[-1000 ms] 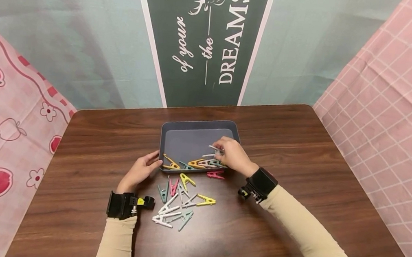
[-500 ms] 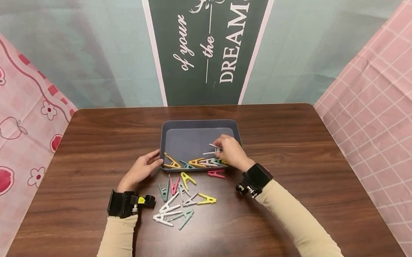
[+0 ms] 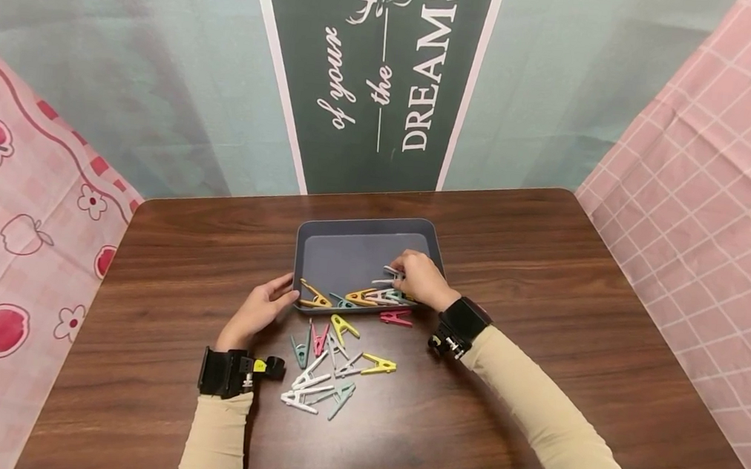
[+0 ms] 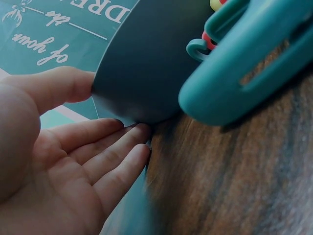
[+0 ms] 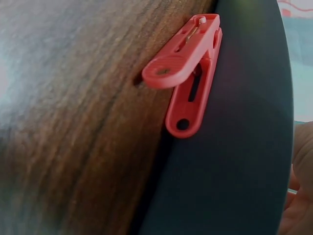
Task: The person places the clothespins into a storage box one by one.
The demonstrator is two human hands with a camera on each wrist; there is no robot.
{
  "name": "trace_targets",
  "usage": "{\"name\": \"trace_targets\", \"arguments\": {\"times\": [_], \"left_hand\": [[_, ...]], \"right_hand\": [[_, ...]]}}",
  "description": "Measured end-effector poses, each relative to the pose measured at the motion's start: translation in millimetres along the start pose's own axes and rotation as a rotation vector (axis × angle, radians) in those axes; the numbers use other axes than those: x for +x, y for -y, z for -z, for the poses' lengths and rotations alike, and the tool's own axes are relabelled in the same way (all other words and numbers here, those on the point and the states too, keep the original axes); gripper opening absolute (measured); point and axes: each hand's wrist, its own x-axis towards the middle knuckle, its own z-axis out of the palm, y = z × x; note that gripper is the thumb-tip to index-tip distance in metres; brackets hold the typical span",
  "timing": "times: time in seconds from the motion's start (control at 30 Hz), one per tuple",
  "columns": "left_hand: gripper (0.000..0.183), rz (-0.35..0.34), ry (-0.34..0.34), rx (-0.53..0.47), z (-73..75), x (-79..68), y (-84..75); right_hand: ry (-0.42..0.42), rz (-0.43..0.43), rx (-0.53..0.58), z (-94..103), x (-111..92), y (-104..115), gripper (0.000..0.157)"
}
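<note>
Over the right part of the grey tray (image 3: pixel 347 256), my right hand (image 3: pixel 424 277) pinches a pale grey clothespin (image 3: pixel 382 280), its two prongs pointing left. Under and beside it, several clothespins, among them an orange clothespin (image 3: pixel 316 299), lie along the tray's near side. My left hand (image 3: pixel 260 309) is at the near left corner; in the left wrist view its thumb touches the rim and its straight fingers touch the foot of the tray's wall (image 4: pixel 142 63). In the right wrist view the tray wall (image 5: pixel 234 147) hides most of the right hand.
A red clothespin (image 5: pixel 190 73) leans against the tray's front outside wall. Nearer on the wooden table (image 3: pixel 466 429) lie several loose clothespins, including a yellow clothespin (image 3: pixel 379 365), a white clothespin (image 3: pixel 299 401) and a dark green clothespin (image 3: pixel 301 349). Curtains hang behind and at both sides.
My right hand, still pinching the pale clothespin, has dipped slightly toward the tray's near side. The left hand stays at the corner.
</note>
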Motion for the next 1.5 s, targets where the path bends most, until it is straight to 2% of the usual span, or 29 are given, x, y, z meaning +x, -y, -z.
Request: {"name": "trace_targets", "arguments": {"times": [0.4,0.8,1.07,1.27,1.5], "left_hand": [[0.057,0.003,0.000,-0.014,-2.1,1.7,0.5],[0.056,-0.005,0.001,-0.012,-1.4,0.5,-1.6],[0.056,0.005,0.004,-0.022,-1.2,0.5,-0.6],[0.057,-0.011,0.001,-0.017,-1.3,2.1,0.2],[0.056,-0.025,0.001,-0.011,-0.7,2.8,-0.5]], "right_hand": [[0.060,-0.097,0.008,-0.8,4,4,0.027],[0.071,-0.106,0.009,-1.2,2,4,0.027],[-0.007,-0.079,0.011,0.6,-6,4,0.027],[-0.074,-0.026,0.062,1.4,-22,8,0.026],[-0.135,0.048,0.094,4.2,-43,23,0.025]]}}
